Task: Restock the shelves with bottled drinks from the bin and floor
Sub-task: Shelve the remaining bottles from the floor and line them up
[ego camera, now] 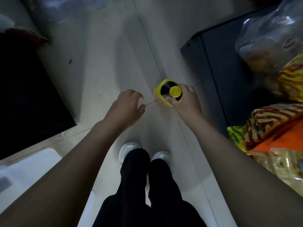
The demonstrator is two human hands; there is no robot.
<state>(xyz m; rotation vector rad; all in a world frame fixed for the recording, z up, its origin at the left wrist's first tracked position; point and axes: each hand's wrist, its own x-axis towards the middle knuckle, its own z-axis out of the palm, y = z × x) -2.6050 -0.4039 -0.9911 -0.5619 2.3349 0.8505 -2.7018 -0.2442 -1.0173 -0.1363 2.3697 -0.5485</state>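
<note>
The yellow-capped bottle (168, 92) hangs upright above the pale floor (101, 63), gripped around its shoulder by the right hand (185, 102). Left of the bottle, the left hand (127, 107) hovers empty, fingers loosely curled.

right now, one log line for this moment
right hand: holds yellow-capped bottle upright | left hand: empty, beside it | below: floor

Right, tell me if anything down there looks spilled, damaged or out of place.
Nothing stands out. The right hand holds the yellow-capped bottle upright, cap on; the left hand is empty beside it. The pale floor shows only small dark specks, no puddle.
</note>
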